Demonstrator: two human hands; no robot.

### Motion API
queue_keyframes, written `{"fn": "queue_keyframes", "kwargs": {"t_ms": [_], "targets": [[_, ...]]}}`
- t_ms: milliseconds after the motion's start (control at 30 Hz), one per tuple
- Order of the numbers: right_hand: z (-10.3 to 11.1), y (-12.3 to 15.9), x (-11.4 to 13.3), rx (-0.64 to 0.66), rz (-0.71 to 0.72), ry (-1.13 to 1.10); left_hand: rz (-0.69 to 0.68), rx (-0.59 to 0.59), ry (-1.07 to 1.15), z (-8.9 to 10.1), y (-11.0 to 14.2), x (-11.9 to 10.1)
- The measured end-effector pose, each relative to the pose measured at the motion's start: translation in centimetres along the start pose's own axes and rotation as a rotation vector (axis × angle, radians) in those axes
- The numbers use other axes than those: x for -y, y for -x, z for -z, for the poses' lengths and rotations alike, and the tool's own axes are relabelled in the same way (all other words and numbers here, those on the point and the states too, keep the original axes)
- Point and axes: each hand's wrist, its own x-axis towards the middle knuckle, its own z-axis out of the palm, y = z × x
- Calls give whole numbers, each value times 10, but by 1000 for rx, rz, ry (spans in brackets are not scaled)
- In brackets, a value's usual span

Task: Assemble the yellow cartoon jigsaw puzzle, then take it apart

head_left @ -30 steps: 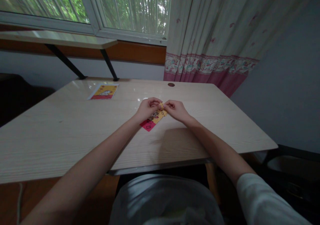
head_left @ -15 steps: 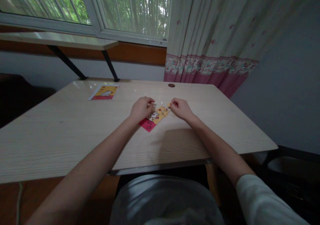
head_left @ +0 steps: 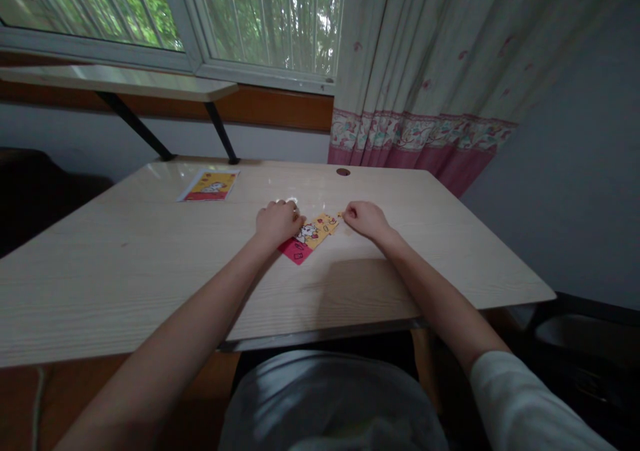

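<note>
On the desk in front of me lies a partly joined jigsaw puzzle (head_left: pixel 315 231), yellow with a magenta-red end and a white cartoon figure. My left hand (head_left: pixel 280 223) rests over its left side, fingers bent and thumb on the puzzle's edge, holding it down; the part beneath is hidden. Just beyond the puzzle's right end, my right hand (head_left: pixel 366 219) is closed in a pinch on a small yellow puzzle piece (head_left: pixel 341 215). The piece is mostly covered by the fingertips, and whether it touches the puzzle I cannot tell.
A picture card (head_left: pixel 213 185) in yellow and red, apparently in a clear sleeve, lies at the back left of the desk (head_left: pixel 165 291). A raised shelf (head_left: pixel 125 81) on black legs stands behind it. At the back edge is a round cable hole (head_left: pixel 343 171); a curtain (head_left: pixel 400 104) hangs beyond.
My left hand has shifted slightly left and lowered its fingers over the puzzle. My right hand has moved a little right and down, keeping its pinch on the piece. The puzzle lies as before.
</note>
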Motion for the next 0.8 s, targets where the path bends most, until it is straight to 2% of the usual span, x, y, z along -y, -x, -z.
{"fn": "queue_keyframes", "kwargs": {"t_ms": [133,300,467,600,800], "targets": [[0,0,-1,-11,8,27,-15,-17,29,-3,-2,1],[1,1,0,-20,45,27,-36,25,83,-8,-4,3],[-4,2,8,11,210,-16,-58,45,196,-16,-8,6],[-10,2,14,46,306,-24,-76,15,245,-19,-10,6],[-11,1,14,40,326,-70,-91,-41,317,-16,-9,2]]}}
